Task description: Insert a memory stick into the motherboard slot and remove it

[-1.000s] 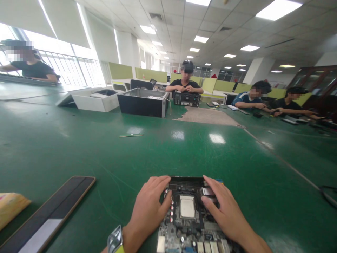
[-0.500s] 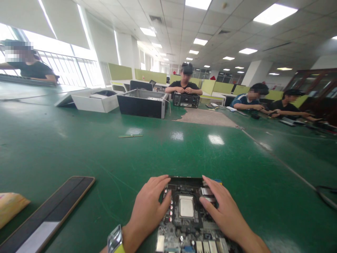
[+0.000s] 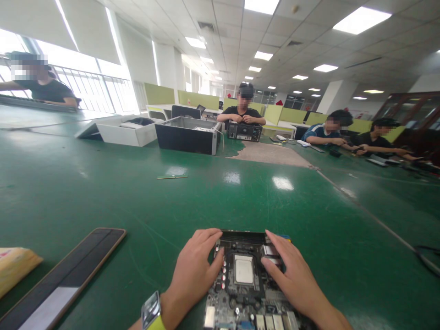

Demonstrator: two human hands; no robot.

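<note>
A dark motherboard (image 3: 237,300) lies in front of me at the bottom of the head view, its port side towards me. Near its middle sits a square, silver-topped processor (image 3: 244,269). My left hand (image 3: 197,266) grips the left edge, with fingers at the far left corner and the thumb bent inward beside the capacitors. On the other side, my right hand (image 3: 292,270) grips the right edge, its fingers reaching the far right corner and its thumb by a silver heatsink (image 3: 270,252). Both palms hide parts of the board's sides.
To the left lie a phone-like dark slab (image 3: 68,275) and a yellow packet (image 3: 17,270). A thin stick (image 3: 172,177) rests farther off on the green table (image 3: 144,206). Beyond stand an open computer case (image 3: 185,140) and a white box (image 3: 127,133). Several people sit around.
Both hands stay on the motherboard in nearly the same pose. The whole view has shifted very slightly.
</note>
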